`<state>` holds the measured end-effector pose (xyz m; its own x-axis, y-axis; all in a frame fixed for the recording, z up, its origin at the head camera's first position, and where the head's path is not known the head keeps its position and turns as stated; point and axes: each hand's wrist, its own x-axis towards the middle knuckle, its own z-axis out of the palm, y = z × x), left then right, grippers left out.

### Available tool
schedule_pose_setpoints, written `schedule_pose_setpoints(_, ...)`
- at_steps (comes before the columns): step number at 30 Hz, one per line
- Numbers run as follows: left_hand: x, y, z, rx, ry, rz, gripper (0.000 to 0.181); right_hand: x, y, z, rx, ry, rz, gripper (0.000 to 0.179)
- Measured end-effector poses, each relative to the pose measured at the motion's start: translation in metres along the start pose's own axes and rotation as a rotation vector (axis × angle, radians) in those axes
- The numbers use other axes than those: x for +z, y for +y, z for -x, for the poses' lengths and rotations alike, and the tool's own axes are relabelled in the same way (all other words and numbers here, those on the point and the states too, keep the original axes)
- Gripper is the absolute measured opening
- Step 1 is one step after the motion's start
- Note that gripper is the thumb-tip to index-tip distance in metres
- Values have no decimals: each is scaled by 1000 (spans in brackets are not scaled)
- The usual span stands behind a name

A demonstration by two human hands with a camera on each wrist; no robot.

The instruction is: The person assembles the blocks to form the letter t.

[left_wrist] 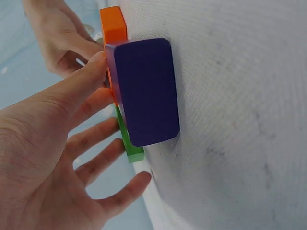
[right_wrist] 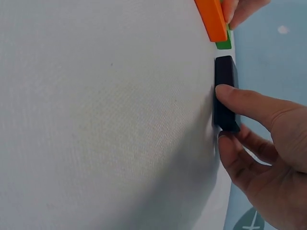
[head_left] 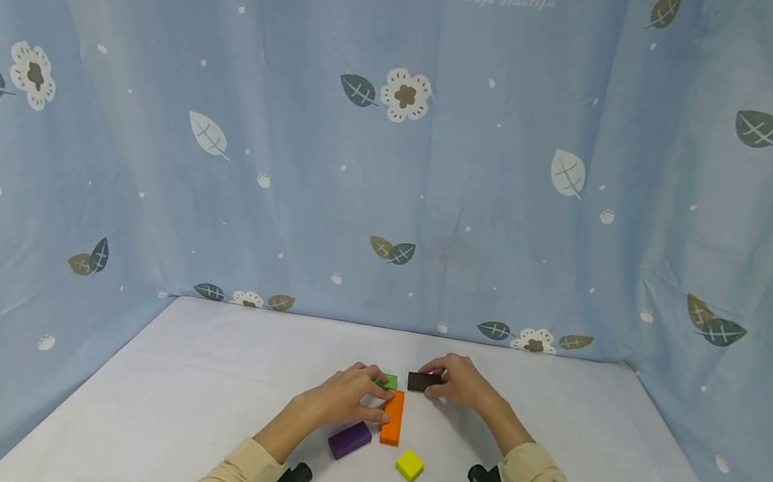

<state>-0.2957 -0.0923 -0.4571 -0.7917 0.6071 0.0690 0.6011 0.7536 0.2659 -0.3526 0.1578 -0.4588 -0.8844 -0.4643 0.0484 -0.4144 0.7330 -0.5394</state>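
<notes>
Near the far side of the table, my right hand (head_left: 463, 382) pinches a black block (head_left: 421, 382). In the right wrist view its thumb lies on the black block's near face, with fingers at the end and behind. An orange block (head_left: 393, 421) lies lengthwise toward me, touched along its left side by the thumb and index finger of my left hand (head_left: 344, 395). The other left fingers spread, fairly straight, by a green block (head_left: 391, 381) at the orange block's far end. A gap separates green from black. A purple block (left_wrist: 146, 91) sits close below the left hand.
A small yellow block (head_left: 409, 465) stands nearer me, right of the orange one. Black wrist devices (head_left: 485, 481) stick out beside both sleeves. The white tabletop (head_left: 225, 367) ends at a blue patterned curtain (head_left: 297, 136) at the back and sides.
</notes>
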Motion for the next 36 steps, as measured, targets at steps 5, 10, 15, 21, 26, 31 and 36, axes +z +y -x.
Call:
schedule_pose_setpoints(5,3,-1,0,-6,-2,1,48,1,2,1,-29,-13,-42,32)
schedule_pose_setpoints(10,4,-1,-1,-12,-5,1,48,4,2,2,-40,-25,-76,32)
schedule_pose_setpoints(15,4,0,-1,-6,-7,-3,49,5,1,2,-40,-37,-97,32)
schedule_pose_setpoints(21,3,0,-2,-10,-12,6,49,5,-3,2,-26,-40,-87,32)
schedule_pose_setpoints(26,2,-1,-3,-12,-16,6,49,5,-5,3,-26,-44,-96,32)
schedule_pose_setpoints(31,2,-1,-3,-20,-20,5,49,6,-6,1,-33,-51,-89,32)
schedule_pose_setpoints(36,1,0,-3,-25,-19,7,49,7,-6,-1,-54,-52,-90,31)
